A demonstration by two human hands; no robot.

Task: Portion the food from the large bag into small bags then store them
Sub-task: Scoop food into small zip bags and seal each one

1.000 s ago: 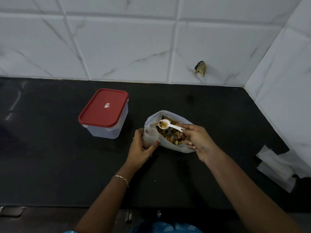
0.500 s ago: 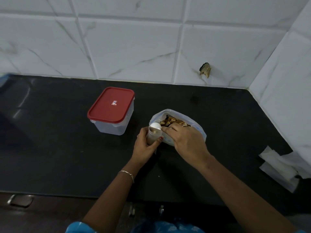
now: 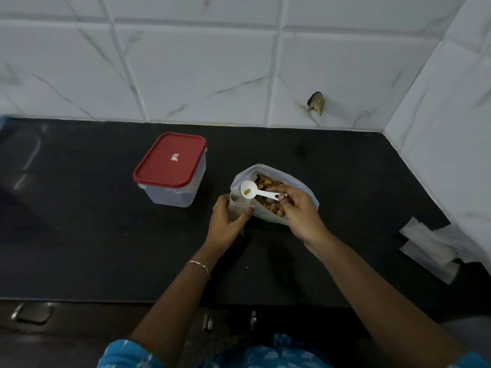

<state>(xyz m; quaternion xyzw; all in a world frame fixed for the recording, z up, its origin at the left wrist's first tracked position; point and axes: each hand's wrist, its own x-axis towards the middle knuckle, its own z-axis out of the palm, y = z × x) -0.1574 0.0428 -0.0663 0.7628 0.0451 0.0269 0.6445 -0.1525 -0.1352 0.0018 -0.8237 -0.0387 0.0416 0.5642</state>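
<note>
Fingers (image 3: 283, 201) of the right hand (image 3: 300, 216) pinch the handle end of a white spoon (image 3: 259, 192). Its bowl hangs at the left rim of the large bag (image 3: 301, 181), right over the mouth of the small bag (image 3: 236, 207). The left hand (image 3: 225, 225) is curled round that small bag, with the thumb on the side facing the large bag. The spoon bowl carries only one yellowish piece, so the sensible move is to tip that in and then dip back into the food (image 3: 268, 184) inside the large bag. It pays to hold the small bag's mouth wide and touching the large bag's rim, so strays drop back in rather than onto the tabletop (image 3: 106, 235). Level spoonfuls would keep the portions even and leave room at the top for closing. The head view hides a good deal. The left hand covers most of the small bag, so its fill level and any seal cannot be judged. The right hand hides the near wall of the large bag. What kind of food it is stays unclear beyond mixed brown and orange bits. Left of the large bag stands a red-lidded container (image 3: 172, 171) whose inside cannot be made out. Well to the right lie white folded sheets (image 3: 430, 248), either spare bags or paper.
</note>
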